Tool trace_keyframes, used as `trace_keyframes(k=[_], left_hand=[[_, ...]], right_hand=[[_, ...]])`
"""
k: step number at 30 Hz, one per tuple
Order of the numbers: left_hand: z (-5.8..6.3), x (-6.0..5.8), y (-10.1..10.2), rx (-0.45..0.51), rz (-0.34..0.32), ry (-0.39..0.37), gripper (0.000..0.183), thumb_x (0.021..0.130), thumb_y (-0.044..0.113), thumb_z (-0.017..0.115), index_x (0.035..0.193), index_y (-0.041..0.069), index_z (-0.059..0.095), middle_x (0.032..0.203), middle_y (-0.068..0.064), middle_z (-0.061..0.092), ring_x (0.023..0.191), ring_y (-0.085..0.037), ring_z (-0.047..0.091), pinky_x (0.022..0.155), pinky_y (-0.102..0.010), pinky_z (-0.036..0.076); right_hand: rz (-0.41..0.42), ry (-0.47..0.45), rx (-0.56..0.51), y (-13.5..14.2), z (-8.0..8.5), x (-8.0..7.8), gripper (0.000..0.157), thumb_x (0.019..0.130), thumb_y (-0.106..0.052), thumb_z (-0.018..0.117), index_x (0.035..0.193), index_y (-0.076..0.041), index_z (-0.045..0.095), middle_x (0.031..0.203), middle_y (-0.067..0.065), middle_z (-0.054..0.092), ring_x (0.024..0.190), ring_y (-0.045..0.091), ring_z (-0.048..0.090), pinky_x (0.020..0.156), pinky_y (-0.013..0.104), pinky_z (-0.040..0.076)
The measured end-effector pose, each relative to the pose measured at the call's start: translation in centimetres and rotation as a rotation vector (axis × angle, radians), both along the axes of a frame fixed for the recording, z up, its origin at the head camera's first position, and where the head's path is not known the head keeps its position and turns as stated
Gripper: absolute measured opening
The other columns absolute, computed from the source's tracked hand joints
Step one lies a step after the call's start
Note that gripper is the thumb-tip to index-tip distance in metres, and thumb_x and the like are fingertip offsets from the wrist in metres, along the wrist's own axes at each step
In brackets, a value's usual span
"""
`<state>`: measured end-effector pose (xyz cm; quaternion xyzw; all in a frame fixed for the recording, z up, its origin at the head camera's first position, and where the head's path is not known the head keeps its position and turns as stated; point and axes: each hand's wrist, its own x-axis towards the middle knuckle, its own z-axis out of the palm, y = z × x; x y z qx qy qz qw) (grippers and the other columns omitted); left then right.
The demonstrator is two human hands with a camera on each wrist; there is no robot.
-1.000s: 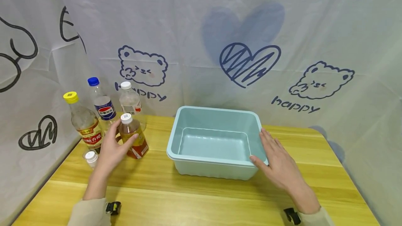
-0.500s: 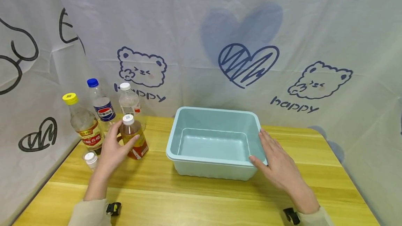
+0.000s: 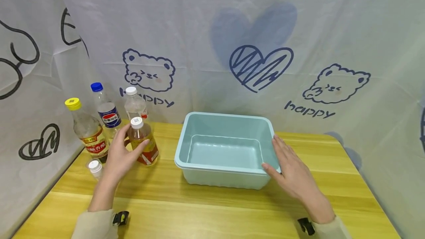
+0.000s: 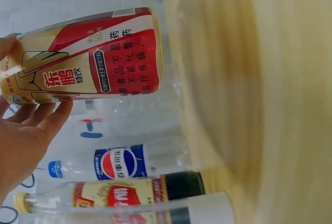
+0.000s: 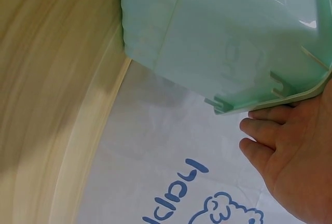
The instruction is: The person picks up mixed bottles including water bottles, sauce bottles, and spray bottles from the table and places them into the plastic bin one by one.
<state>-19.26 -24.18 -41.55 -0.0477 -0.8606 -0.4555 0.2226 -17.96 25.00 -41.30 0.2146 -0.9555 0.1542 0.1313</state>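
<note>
A drink bottle (image 4: 93, 63) with a red and gold label is gripped by the left hand (image 3: 120, 158), with the thumb set on one side and the fingers curled round the other. The bottle is held nearly upright, and in the left wrist view its base is seen just above the table (image 3: 212, 213). Its white cap (image 3: 137, 123) is left uncovered, above the fingertips.

Just beyond the left fingers, a clear bottle (image 3: 135, 106) with a white cap is partly hidden by the drink bottle. To the left of the same fingers, a cola bottle (image 3: 110, 118) with a blue cap is placed, and farther left a vinegar bottle (image 3: 94, 141) topped with yellow. Nearer than those, a white-capped bottle (image 3: 95, 168) is partly covered by the left forearm.

A pale blue-green box (image 3: 225, 178) is touched at its right side by the right hand (image 3: 297, 178). The fingers are kept nearly straight along the outside of the rim, and the thumb is laid over the near right corner. The box is set on the table between the two hands, well apart from the left fingers. Beyond both hands, a printed cloth (image 3: 206, 65) is hung behind the table.
</note>
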Motion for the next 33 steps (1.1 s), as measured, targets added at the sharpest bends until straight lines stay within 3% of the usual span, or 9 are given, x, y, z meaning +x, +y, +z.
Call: trace_keyframes(k=[13, 27, 33], left_hand=[[2.9, -0.5, 2.1, -0.002, -0.068, 0.127, 0.072, 0.092, 0.007, 0.079, 0.154, 0.003, 0.042, 0.144, -0.022, 0.05, 0.133, -0.039, 0.048, 0.108, -0.065, 0.045], [7.1, -1.4, 4.2, -0.056, -0.133, 0.212, 0.073, 0.091, 0.004, 0.08, 0.154, 0.005, 0.043, 0.145, -0.019, 0.05, 0.133, -0.04, 0.051, 0.107, -0.065, 0.046], [8.5, -1.5, 5.1, -0.079, -0.139, 0.213, 0.074, 0.092, 0.009, 0.08, 0.155, 0.007, 0.042, 0.147, -0.018, 0.05, 0.133, -0.038, 0.051, 0.106, -0.063, 0.048]], right_hand=[[0.002, 0.004, -0.011, -0.1, -0.1, 0.0, 0.083, 0.106, -0.05, 0.052, 0.162, 0.005, 0.024, 0.171, 0.018, 0.018, 0.155, 0.041, 0.025, 0.123, 0.058, 0.027], [0.001, -0.005, -0.013, 0.0, -0.1, -0.2, 0.084, 0.106, -0.051, 0.052, 0.162, 0.004, 0.023, 0.171, 0.016, 0.017, 0.156, 0.039, 0.024, 0.124, 0.057, 0.027], [0.002, 0.0, -0.018, 0.1, -0.2, -0.2, 0.084, 0.106, -0.051, 0.053, 0.162, 0.005, 0.024, 0.171, 0.017, 0.018, 0.155, 0.04, 0.024, 0.124, 0.057, 0.027]])
